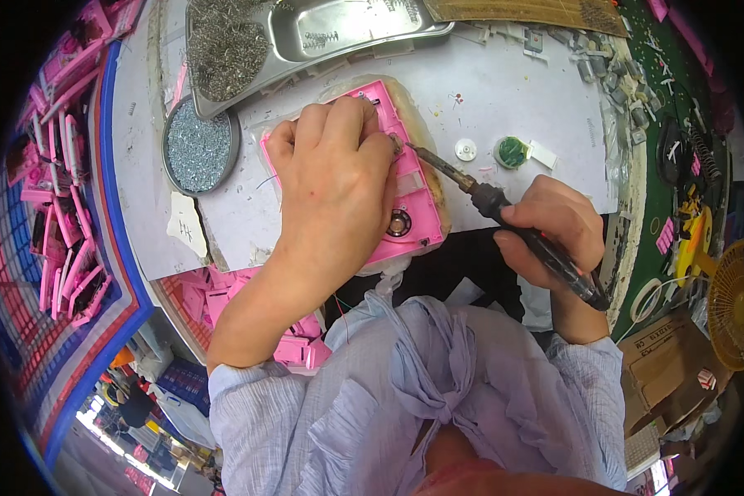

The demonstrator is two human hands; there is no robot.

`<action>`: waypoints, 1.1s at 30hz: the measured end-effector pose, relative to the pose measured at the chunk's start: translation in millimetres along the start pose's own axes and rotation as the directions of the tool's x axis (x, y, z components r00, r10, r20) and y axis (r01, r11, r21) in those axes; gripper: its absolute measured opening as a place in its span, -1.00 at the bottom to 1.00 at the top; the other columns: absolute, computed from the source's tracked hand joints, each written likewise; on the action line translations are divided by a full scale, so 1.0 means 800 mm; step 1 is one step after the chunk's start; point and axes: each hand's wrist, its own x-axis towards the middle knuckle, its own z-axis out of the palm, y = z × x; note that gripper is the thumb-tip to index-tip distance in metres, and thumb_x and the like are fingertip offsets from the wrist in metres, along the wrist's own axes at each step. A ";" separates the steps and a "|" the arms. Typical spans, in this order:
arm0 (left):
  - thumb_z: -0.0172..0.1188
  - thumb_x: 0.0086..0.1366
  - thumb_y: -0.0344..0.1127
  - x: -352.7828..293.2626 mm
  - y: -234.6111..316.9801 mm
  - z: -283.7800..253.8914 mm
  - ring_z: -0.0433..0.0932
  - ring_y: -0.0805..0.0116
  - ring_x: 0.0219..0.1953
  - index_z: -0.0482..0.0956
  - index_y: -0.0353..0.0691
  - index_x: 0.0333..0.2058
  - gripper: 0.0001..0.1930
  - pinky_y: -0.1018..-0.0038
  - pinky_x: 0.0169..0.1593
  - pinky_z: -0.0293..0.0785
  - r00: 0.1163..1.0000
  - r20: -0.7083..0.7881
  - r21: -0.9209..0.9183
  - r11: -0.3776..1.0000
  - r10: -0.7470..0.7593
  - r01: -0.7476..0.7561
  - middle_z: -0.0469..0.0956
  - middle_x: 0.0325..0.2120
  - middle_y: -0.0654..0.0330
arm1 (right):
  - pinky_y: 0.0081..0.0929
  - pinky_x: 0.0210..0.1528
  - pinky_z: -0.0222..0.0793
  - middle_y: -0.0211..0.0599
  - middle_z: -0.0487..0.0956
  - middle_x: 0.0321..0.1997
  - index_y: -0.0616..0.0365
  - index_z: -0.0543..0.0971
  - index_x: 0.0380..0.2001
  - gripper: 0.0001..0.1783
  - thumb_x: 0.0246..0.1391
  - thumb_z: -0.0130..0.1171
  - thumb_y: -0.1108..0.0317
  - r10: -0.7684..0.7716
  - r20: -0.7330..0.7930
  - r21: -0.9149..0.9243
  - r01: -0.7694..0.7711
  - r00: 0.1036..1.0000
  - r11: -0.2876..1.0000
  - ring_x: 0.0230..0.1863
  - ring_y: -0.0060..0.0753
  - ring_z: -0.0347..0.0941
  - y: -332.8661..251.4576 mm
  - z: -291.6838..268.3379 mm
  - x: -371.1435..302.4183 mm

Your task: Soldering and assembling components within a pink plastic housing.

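Note:
A pink plastic case lies in a pale, padded-looking holder on the white-covered worktop, its inside facing up. Set in its near part is a small round black speaker. My left hand is bent over the case with the fingers curled down into it; the fingertips are hidden, so what they pinch cannot be made out. In my right hand is a soldering iron, held by its black handle. Its tip points left, at a small metal part near my left thumb. Thin wires hang beside my left wrist.
A metal tray with small springs stands at the back. To the left sits a round dish of tiny screws. Right of the case are a white disc and a round green pad. Small grey motors and a yellow fan are farther right.

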 end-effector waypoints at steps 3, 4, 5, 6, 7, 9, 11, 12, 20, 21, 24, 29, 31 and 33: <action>0.38 -0.04 -0.42 0.001 0.001 0.000 0.42 0.19 -0.17 0.57 -0.15 -0.49 -0.85 0.22 -0.04 0.15 1.000 0.007 0.000 1.000 -0.010 0.010 0.46 -0.26 0.24 | -0.46 -0.63 0.19 -0.38 0.44 -0.64 0.17 0.61 -0.22 -0.61 -0.20 0.50 0.52 0.009 0.011 0.010 -0.009 1.000 1.000 -0.67 -0.38 0.34 0.002 0.003 -0.004; 0.38 -0.03 -0.42 0.002 0.002 0.000 0.42 0.18 -0.17 0.57 -0.15 -0.49 -0.86 0.21 -0.04 0.15 1.000 0.008 0.001 1.000 -0.017 0.017 0.45 -0.26 0.24 | -0.46 -0.63 0.19 -0.39 0.43 -0.64 0.17 0.61 -0.22 -0.61 -0.20 0.50 0.52 0.012 0.014 0.011 -0.012 1.000 1.000 -0.67 -0.38 0.35 0.002 0.003 -0.004; 0.38 -0.03 -0.42 0.002 0.002 -0.001 0.42 0.18 -0.17 0.57 -0.15 -0.49 -0.86 0.21 -0.04 0.15 1.000 0.010 0.002 1.000 -0.024 0.024 0.45 -0.26 0.24 | -0.46 -0.63 0.20 -0.39 0.43 -0.64 0.16 0.61 -0.22 -0.61 -0.19 0.50 0.52 0.015 0.017 0.012 -0.016 1.000 1.000 -0.66 -0.38 0.35 0.003 0.003 -0.004; 0.38 -0.02 -0.42 0.002 0.003 -0.002 0.42 0.18 -0.17 0.57 -0.16 -0.48 -0.86 0.21 -0.04 0.15 1.000 0.017 0.013 1.000 -0.023 0.022 0.45 -0.26 0.23 | -0.46 -0.63 0.20 -0.39 0.43 -0.64 0.16 0.62 -0.22 -0.61 -0.20 0.50 0.52 0.016 0.014 0.013 -0.016 1.000 1.000 -0.66 -0.38 0.35 0.003 0.003 -0.004; 0.38 -0.02 -0.42 0.003 0.003 -0.003 0.42 0.18 -0.17 0.57 -0.16 -0.48 -0.86 0.21 -0.04 0.15 1.000 0.023 0.024 1.000 -0.020 0.020 0.45 -0.26 0.23 | -0.46 -0.63 0.20 -0.39 0.43 -0.64 0.15 0.62 -0.22 -0.61 -0.20 0.50 0.52 0.018 0.010 0.012 -0.018 1.000 1.000 -0.66 -0.38 0.35 0.003 0.004 -0.004; 0.38 -0.01 -0.42 0.002 0.003 -0.003 0.42 0.17 -0.17 0.57 -0.18 -0.46 -0.85 0.20 -0.04 0.16 0.999 0.034 0.043 0.999 -0.015 0.013 0.44 -0.26 0.22 | -0.46 -0.62 0.20 -0.39 0.42 -0.65 0.15 0.62 -0.23 -0.61 -0.20 0.50 0.52 0.022 0.005 0.008 -0.022 1.000 1.000 -0.66 -0.38 0.35 0.004 0.004 -0.005; 0.38 -0.01 -0.42 0.003 0.003 -0.003 0.42 0.16 -0.16 0.57 -0.19 -0.44 -0.84 0.19 -0.04 0.16 0.999 0.043 0.060 0.998 -0.007 0.004 0.44 -0.26 0.21 | -0.46 -0.62 0.20 -0.39 0.42 -0.65 0.14 0.62 -0.23 -0.62 -0.20 0.50 0.51 0.027 0.000 -0.001 -0.027 1.000 1.000 -0.66 -0.38 0.34 0.003 0.004 -0.006; 0.38 -0.01 -0.42 0.004 0.003 -0.003 0.42 0.16 -0.16 0.57 -0.20 -0.43 -0.84 0.18 -0.04 0.16 0.998 0.054 0.062 0.998 -0.008 0.005 0.43 -0.26 0.20 | -0.46 -0.62 0.20 -0.39 0.42 -0.65 0.13 0.62 -0.23 -0.62 -0.21 0.50 0.51 0.031 0.006 -0.001 -0.031 1.000 1.000 -0.66 -0.37 0.34 0.003 0.004 -0.005; 0.36 0.00 -0.44 0.004 0.005 -0.003 0.42 0.13 -0.15 0.56 -0.21 -0.42 -0.84 0.16 -0.03 0.17 0.998 0.057 0.054 0.998 -0.024 0.021 0.43 -0.25 0.18 | -0.46 -0.62 0.20 -0.39 0.43 -0.64 0.13 0.63 -0.25 -0.63 -0.20 0.49 0.51 0.036 -0.003 0.002 -0.036 0.999 0.999 -0.66 -0.37 0.36 0.007 0.008 -0.006; 0.35 0.00 -0.45 0.004 0.005 -0.002 0.42 0.13 -0.15 0.55 -0.21 -0.42 -0.84 0.16 -0.03 0.17 0.998 0.058 0.057 0.998 -0.025 0.021 0.44 -0.25 0.18 | -0.46 -0.62 0.21 -0.39 0.43 -0.64 0.13 0.63 -0.25 -0.64 -0.20 0.49 0.52 0.038 -0.005 0.004 -0.038 0.999 0.999 -0.66 -0.37 0.36 0.008 0.007 -0.006; 0.35 0.00 -0.45 0.004 0.007 -0.003 0.42 0.13 -0.15 0.55 -0.22 -0.41 -0.84 0.16 -0.03 0.17 0.998 0.059 0.070 0.997 -0.037 0.032 0.44 -0.24 0.18 | -0.46 -0.62 0.21 -0.39 0.44 -0.65 0.14 0.63 -0.25 -0.64 -0.20 0.48 0.52 0.038 -0.003 0.020 -0.038 0.999 0.999 -0.66 -0.37 0.37 0.008 0.008 -0.005; 0.34 0.00 -0.45 0.004 0.007 -0.002 0.42 0.14 -0.15 0.54 -0.23 -0.41 -0.83 0.16 -0.02 0.16 0.998 0.048 0.064 0.998 -0.031 0.028 0.44 -0.25 0.18 | -0.46 -0.63 0.21 -0.38 0.44 -0.65 0.15 0.63 -0.25 -0.64 -0.20 0.48 0.53 0.042 0.007 0.031 -0.042 0.999 0.999 -0.66 -0.37 0.37 0.008 0.007 -0.006; 0.34 0.00 -0.46 0.005 0.007 -0.002 0.42 0.14 -0.15 0.54 -0.23 -0.41 -0.83 0.16 -0.02 0.17 0.998 0.055 0.063 0.998 -0.031 0.028 0.43 -0.25 0.18 | -0.46 -0.63 0.21 -0.38 0.44 -0.64 0.15 0.63 -0.25 -0.64 -0.20 0.48 0.53 0.037 0.002 0.028 -0.037 0.999 0.999 -0.66 -0.36 0.37 0.008 0.008 -0.006; 0.34 0.00 -0.46 0.005 0.007 -0.002 0.42 0.14 -0.15 0.54 -0.24 -0.41 -0.83 0.16 -0.02 0.17 0.998 0.059 0.065 0.997 -0.033 0.029 0.43 -0.26 0.18 | -0.46 -0.63 0.21 -0.38 0.45 -0.64 0.15 0.63 -0.25 -0.64 -0.21 0.48 0.53 0.031 -0.001 0.026 -0.031 1.000 0.999 -0.66 -0.36 0.37 0.008 0.009 -0.005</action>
